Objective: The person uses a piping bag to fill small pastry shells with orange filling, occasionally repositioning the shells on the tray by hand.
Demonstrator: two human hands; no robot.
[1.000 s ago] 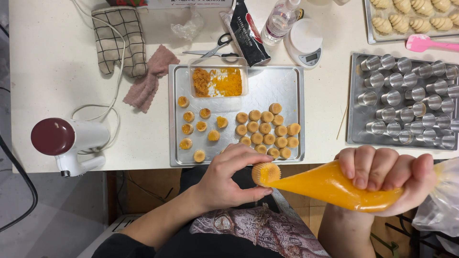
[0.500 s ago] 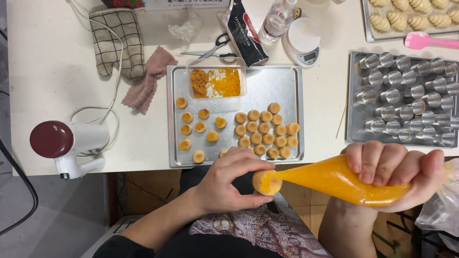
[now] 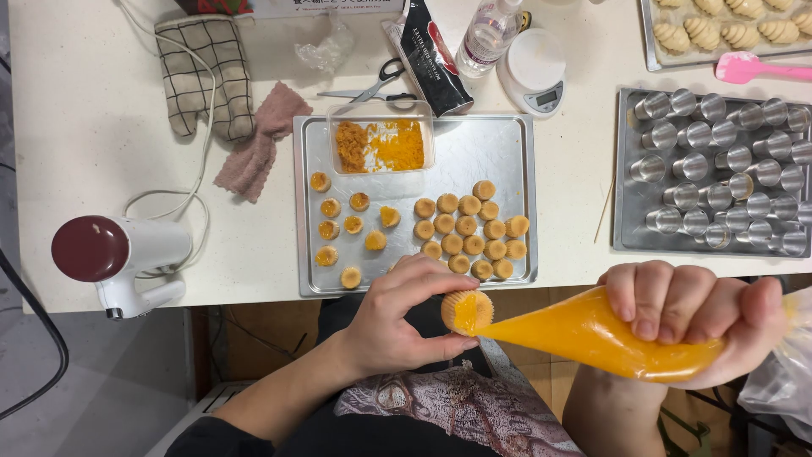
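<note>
Your left hand (image 3: 397, 326) is pinching a small pastry shell (image 3: 467, 311) between thumb and fingers, held off the counter edge just below the baking tray (image 3: 507, 144), over your lap. Your right hand (image 3: 689, 317) is clenched around the piping bag (image 3: 592, 334) of orange filling, well right of the tray, tip touching the shell's open face.

Tray status: loose row of shells with orange centres on its left side, a tight cluster of plain-topped ones on its right, and a clear tub (image 3: 381, 144) with orange residue at its top edge.

Risks as I read them:
- Shell is being filled in mid-air, tilted sideways. Squeeze too hard and filling likely overflows onto your lap, not the tray.
- Pinch too tight and the shell walls may crack.
- The bag's loose tail (image 3: 782, 381) bunches behind your fist. I can't tell if it's twisted shut; if not, filling could back out the rear.
- The tip hides the fill level from this angle, so overfilling is easy.
</note>
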